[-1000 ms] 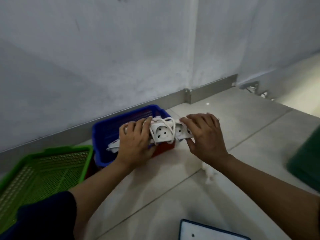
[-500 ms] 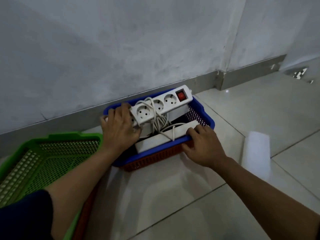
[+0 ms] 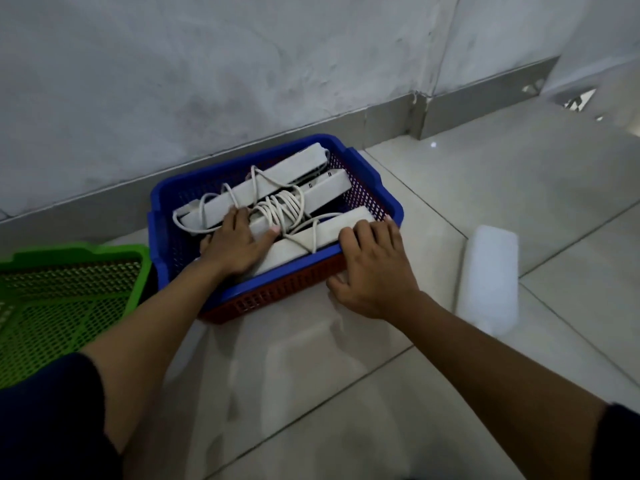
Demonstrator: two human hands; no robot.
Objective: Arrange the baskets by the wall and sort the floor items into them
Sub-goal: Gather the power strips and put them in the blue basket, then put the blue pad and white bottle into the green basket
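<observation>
Settling power strips (image 3: pixel 277 188) in blue basket (image 3: pixel 391 206) by the wall. Left hand (image 3: pixel 235 244) flat, fingers spread, pressing them down; right hand (image 3: pixel 374 268) curled over near rim. Next, probably: letting go, fetching more floor items.

The pale tiled floor (image 3: pixel 467 188) meets a grey wall at a skirting strip. On it, close to the wall, sits a blue basket (image 3: pixel 166 216) nested in a red basket (image 3: pixel 277 299), and just to its left a green basket (image 3: pixel 62 306). A bright patch of reflected light (image 3: pixel 488 278) lies on the tiles to the right.
</observation>
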